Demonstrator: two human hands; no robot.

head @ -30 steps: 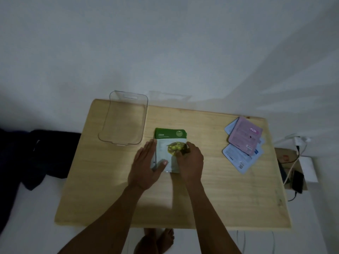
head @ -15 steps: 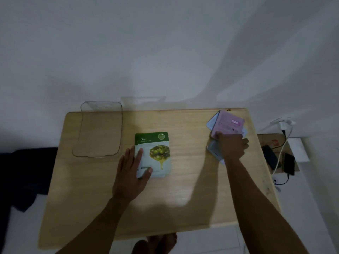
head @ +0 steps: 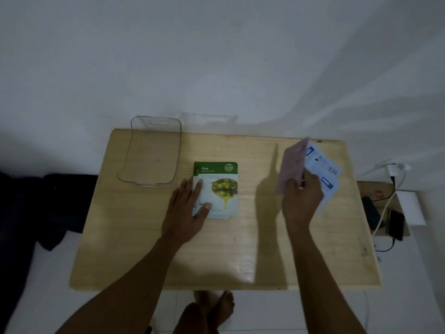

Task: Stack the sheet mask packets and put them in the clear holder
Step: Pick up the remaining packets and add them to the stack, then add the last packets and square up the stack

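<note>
A green and white olive packet [head: 220, 186] lies on top of a small stack in the middle of the wooden table [head: 134, 249]. My left hand [head: 185, 213] rests flat on the stack's left edge, fingers spread. My right hand [head: 301, 198] grips a pink packet [head: 290, 165] and holds it tilted up off the table at the right. Under and behind it lie two white and blue packets [head: 321, 165]. The clear holder [head: 151, 155] stands at the table's back left corner with nothing in it.
A white wall rises right behind the table. A dark cloth heap [head: 48, 208] lies on the floor to the left. To the right, a cardboard box, a phone [head: 396, 225] and a white charger with cables [head: 392, 169] sit on the floor. My feet [head: 209, 312] show below the front edge.
My right hand left the olive stack, reached to the pile at the right, and has lifted the pink packet off it. My left hand stays on the olive stack.
</note>
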